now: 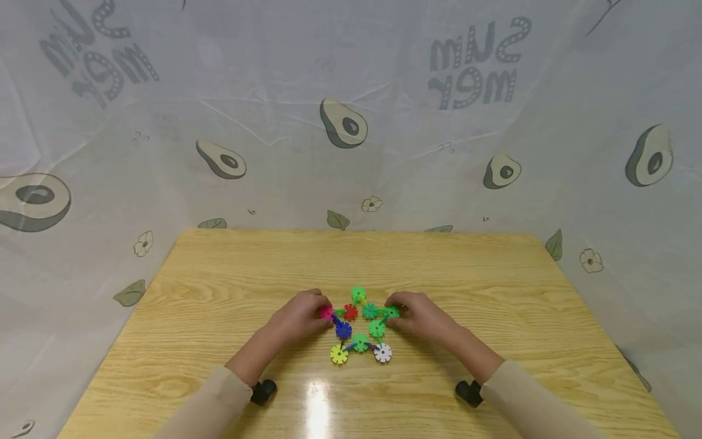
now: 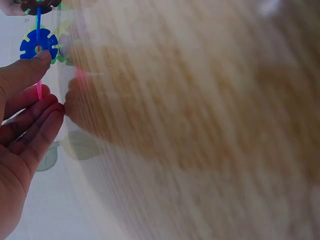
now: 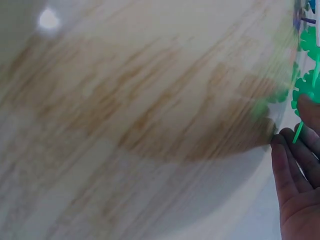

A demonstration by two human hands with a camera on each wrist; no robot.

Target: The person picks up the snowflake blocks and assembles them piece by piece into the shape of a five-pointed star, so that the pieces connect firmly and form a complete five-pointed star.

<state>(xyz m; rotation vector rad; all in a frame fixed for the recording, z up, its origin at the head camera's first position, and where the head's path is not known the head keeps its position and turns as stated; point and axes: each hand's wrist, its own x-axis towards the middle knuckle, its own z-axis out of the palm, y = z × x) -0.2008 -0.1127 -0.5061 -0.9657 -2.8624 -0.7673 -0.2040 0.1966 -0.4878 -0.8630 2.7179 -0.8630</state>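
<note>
Notched plastic discs are linked into a star-shaped ring on the wooden table (image 1: 230, 262). At its left point, my left hand (image 1: 300, 312) pinches a pink disc (image 1: 327, 313); the left wrist view shows that disc edge-on between thumb and fingers, just below a blue disc (image 2: 36, 41). My right hand (image 1: 418, 312) pinches a green disc (image 1: 392, 313) at the right point, its thumb over the disc's face. A light green disc (image 1: 359, 294) forms the far point. Nearest me are a yellow disc (image 1: 339, 354) and a white disc (image 1: 382, 353), with a green disc (image 1: 360, 342) between them.
A pale cloth (image 1: 274, 122) printed with avocados and leaves hangs behind and beside the table. Black wrist devices show under both forearms, one on the left (image 1: 264, 392) and one on the right (image 1: 469, 394).
</note>
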